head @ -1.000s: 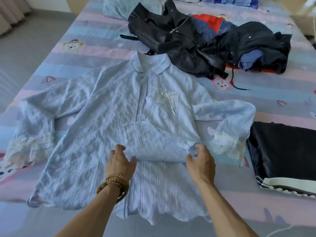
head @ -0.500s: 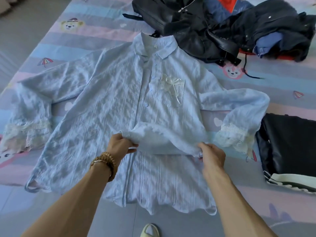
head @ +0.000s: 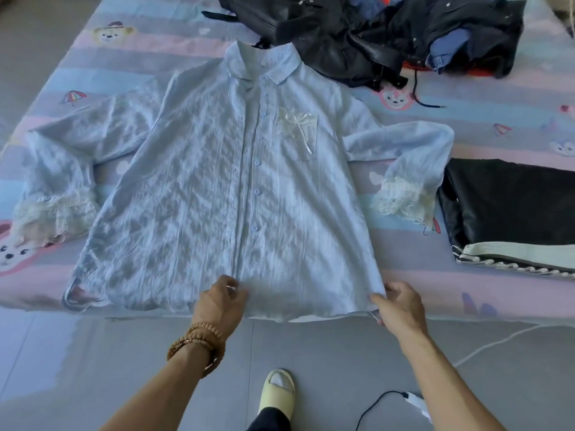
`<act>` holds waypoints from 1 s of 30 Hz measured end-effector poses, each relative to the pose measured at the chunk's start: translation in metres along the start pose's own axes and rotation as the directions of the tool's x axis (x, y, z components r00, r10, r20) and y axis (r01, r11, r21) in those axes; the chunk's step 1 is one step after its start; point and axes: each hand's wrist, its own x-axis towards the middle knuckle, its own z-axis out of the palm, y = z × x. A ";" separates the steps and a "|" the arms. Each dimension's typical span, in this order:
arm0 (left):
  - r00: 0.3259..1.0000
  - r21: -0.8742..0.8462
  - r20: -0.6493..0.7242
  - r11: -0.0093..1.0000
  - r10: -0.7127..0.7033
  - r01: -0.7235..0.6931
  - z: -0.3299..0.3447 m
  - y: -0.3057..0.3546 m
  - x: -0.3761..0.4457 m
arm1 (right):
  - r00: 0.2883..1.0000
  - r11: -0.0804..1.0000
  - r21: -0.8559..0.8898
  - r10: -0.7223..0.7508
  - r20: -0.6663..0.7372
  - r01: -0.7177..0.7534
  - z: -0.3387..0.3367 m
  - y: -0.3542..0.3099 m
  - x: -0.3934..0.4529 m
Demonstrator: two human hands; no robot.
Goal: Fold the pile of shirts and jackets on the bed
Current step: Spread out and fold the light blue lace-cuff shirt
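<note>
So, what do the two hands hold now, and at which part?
Both hold the light blue shirt at its bottom hem: the left hand pinches near the button strip, the right hand grips the hem's right corner.

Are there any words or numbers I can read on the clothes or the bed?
None: no words or numbers show.
The bed sheet has only cartoon animals and umbrellas.
The blue shirt, held at its hem by the left hand and right hand, shows no label.
</note>
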 end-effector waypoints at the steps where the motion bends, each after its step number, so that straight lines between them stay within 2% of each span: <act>1: 0.999 0.042 -0.025 0.999 -0.025 0.027 0.005 0.003 0.001 | 0.998 0.996 -0.082 -0.050 -0.043 0.046 -0.001 0.003 -0.001; 3: 0.996 0.085 -0.053 0.993 -0.073 0.077 0.014 0.012 0.002 | 0.987 0.977 -0.171 -0.139 -0.075 0.125 0.000 0.011 -0.002; 7: 0.983 -0.005 -0.044 0.984 -0.178 0.177 0.022 0.022 0.007 | 0.968 0.948 -0.229 -0.241 -0.064 0.221 -0.003 0.005 -0.007; 9: 0.978 -0.090 -0.095 0.980 -0.187 0.178 0.021 0.017 0.007 | 0.961 0.966 -0.173 -0.219 -0.170 0.190 -0.009 0.002 -0.005; 11: 0.975 -0.058 -0.122 0.982 -0.187 0.181 0.015 0.008 0.001 | 0.943 0.977 -0.139 -0.195 -0.270 0.162 -0.016 0.003 -0.003; 13: 0.976 0.022 -0.086 0.979 -0.198 0.201 0.012 -0.003 -0.003 | 0.962 0.972 -0.213 -0.150 -0.227 0.101 -0.020 0.011 -0.004; 15: 0.978 0.095 -0.057 0.974 -0.202 0.206 0.011 -0.008 -0.005 | 0.990 0.940 -0.342 -0.061 -0.124 0.016 -0.018 0.024 -0.004; 17: 0.982 0.159 -0.100 0.972 -0.160 0.175 0.010 -0.003 -0.006 | 0.999 0.890 -0.456 -0.005 -0.053 -0.019 -0.015 0.027 -0.003; 18: 0.981 0.196 -0.156 0.970 -0.115 0.145 0.010 0.000 -0.007 | 0.999 0.888 -0.460 -0.020 -0.039 0.000 -0.012 0.026 -0.001; 19: 0.976 0.230 -0.213 0.969 -0.043 0.093 0.011 0.003 -0.007 | 0.998 0.919 -0.395 -0.045 -0.041 0.025 -0.010 0.023 0.002; 21: 0.949 0.277 -0.277 0.958 0.152 -0.073 0.013 0.005 -0.002 | 0.995 0.987 -0.149 -0.067 -0.077 0.055 -0.005 0.009 0.007; 23: 0.929 0.375 -0.181 0.896 0.322 -0.237 0.014 0.009 0.006 | 1.000 1.000 0.026 -0.001 -0.031 0.002 0.001 -0.009 0.011; 25: 0.934 0.473 -0.037 0.830 0.355 -0.296 0.014 0.013 0.013 | 0.994 0.993 0.109 0.024 0.105 -0.036 0.011 -0.022 0.018; 27: 0.943 0.525 0.012 0.801 0.331 -0.288 0.013 0.016 0.015 | 0.967 0.985 0.159 0.028 0.252 -0.070 0.017 -0.032 0.022; 29: 0.955 0.555 0.024 0.790 0.297 -0.260 0.011 0.020 0.015 | 0.956 0.955 0.269 0.042 0.289 -0.123 0.017 -0.035 0.024; 30: 0.959 0.572 0.034 0.781 0.282 -0.250 0.009 0.022 0.015 | 0.966 0.938 0.326 0.033 0.256 -0.118 0.014 -0.031 0.025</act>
